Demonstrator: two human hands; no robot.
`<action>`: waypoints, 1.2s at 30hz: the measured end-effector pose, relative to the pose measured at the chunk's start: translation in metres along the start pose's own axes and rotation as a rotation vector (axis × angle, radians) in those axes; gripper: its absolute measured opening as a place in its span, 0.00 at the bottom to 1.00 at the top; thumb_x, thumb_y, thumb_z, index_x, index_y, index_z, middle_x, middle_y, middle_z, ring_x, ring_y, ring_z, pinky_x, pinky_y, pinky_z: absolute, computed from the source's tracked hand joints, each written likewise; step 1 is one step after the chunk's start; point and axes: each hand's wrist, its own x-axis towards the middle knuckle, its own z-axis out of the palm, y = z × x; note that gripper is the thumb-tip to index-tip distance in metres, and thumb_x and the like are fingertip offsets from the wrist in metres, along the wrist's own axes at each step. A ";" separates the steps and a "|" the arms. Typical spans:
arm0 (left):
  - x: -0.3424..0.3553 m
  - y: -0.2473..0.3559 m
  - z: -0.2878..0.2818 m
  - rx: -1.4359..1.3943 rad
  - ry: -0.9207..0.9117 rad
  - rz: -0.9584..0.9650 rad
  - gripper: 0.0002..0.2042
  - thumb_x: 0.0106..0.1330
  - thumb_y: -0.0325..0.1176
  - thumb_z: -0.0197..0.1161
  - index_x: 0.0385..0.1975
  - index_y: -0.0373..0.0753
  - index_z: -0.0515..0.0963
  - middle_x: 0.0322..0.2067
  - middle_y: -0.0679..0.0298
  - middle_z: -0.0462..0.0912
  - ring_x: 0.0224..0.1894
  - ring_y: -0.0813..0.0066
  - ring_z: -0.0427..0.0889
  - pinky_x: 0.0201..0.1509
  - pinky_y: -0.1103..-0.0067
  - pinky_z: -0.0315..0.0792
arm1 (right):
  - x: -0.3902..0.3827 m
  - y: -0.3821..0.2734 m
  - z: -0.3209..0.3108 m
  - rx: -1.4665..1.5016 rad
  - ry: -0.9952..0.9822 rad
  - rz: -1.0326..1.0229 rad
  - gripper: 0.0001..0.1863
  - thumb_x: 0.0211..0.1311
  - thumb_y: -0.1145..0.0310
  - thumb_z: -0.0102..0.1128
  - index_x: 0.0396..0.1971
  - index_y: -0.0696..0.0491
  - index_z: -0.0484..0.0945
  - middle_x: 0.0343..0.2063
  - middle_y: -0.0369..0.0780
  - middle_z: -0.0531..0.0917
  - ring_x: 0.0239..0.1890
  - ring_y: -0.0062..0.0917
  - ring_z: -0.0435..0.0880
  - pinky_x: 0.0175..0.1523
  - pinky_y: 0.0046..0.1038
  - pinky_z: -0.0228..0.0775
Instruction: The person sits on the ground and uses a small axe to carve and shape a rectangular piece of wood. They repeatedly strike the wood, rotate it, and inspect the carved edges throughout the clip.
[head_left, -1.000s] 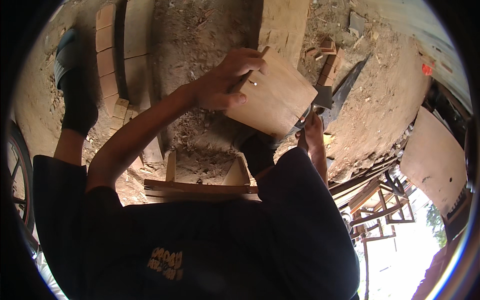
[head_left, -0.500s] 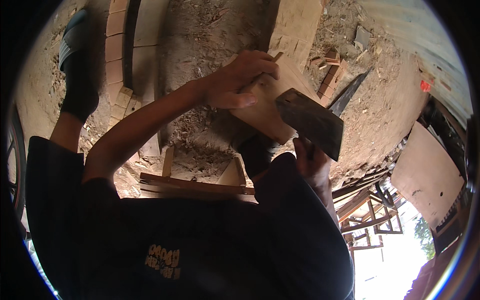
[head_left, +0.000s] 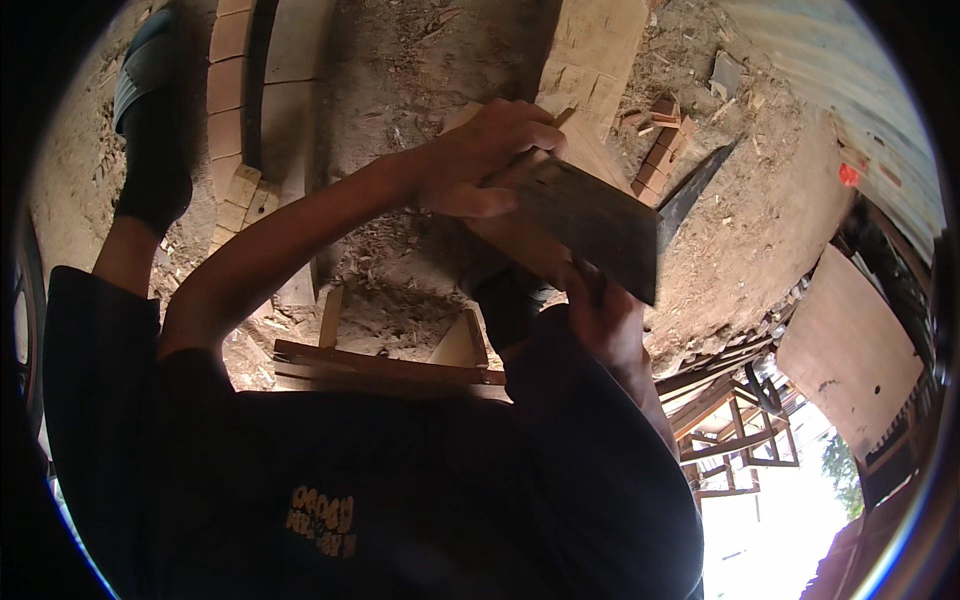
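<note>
My left hand [head_left: 485, 160] grips the upper edge of a pale wooden block [head_left: 510, 238], fingers curled over the far side and thumb on the near face. A cleaver [head_left: 600, 228] with a broad, dark rectangular blade is in my right hand [head_left: 608, 325], whose fingers wrap round its handle, mostly hidden. The blade lies across the block in this view, its tip end close to my left fingers and thumb. I cannot tell whether it touches the wood. The blade hides much of the block's right side.
Beyond the block runs a long pale timber [head_left: 590, 60]. A dark pointed strip [head_left: 700, 185] and segmented reddish-brown pieces [head_left: 665, 160] lie to the right. A curved row of brown blocks [head_left: 228, 90] is at left, near my sandalled foot [head_left: 148, 85]. Low wooden planks [head_left: 390, 368] sit close to me.
The cleaver has swung left and up over the block, toward my left hand. My right hand has moved slightly left with it. My left hand keeps its hold.
</note>
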 end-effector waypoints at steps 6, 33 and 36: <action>0.004 -0.004 -0.001 -0.015 0.010 0.076 0.33 0.50 0.41 0.60 0.60 0.43 0.66 0.56 0.55 0.70 0.61 0.54 0.65 0.66 0.60 0.56 | 0.002 0.002 0.005 -0.009 0.028 -0.067 0.19 0.61 0.77 0.65 0.52 0.61 0.76 0.41 0.54 0.84 0.41 0.50 0.86 0.40 0.38 0.80; 0.000 0.003 -0.042 0.135 -0.168 0.028 0.48 0.47 0.62 0.73 0.68 0.45 0.64 0.61 0.54 0.69 0.62 0.56 0.72 0.66 0.61 0.68 | -0.007 0.010 -0.029 0.448 0.203 0.595 0.33 0.68 0.69 0.53 0.68 0.67 0.57 0.41 0.45 0.84 0.19 0.13 0.73 0.22 0.18 0.64; 0.004 -0.001 -0.049 0.095 -0.228 0.040 0.49 0.46 0.61 0.74 0.68 0.46 0.64 0.62 0.55 0.69 0.63 0.55 0.72 0.66 0.59 0.68 | -0.009 0.013 -0.032 0.480 0.180 0.636 0.33 0.67 0.69 0.54 0.68 0.68 0.57 0.38 0.43 0.83 0.19 0.12 0.72 0.22 0.18 0.64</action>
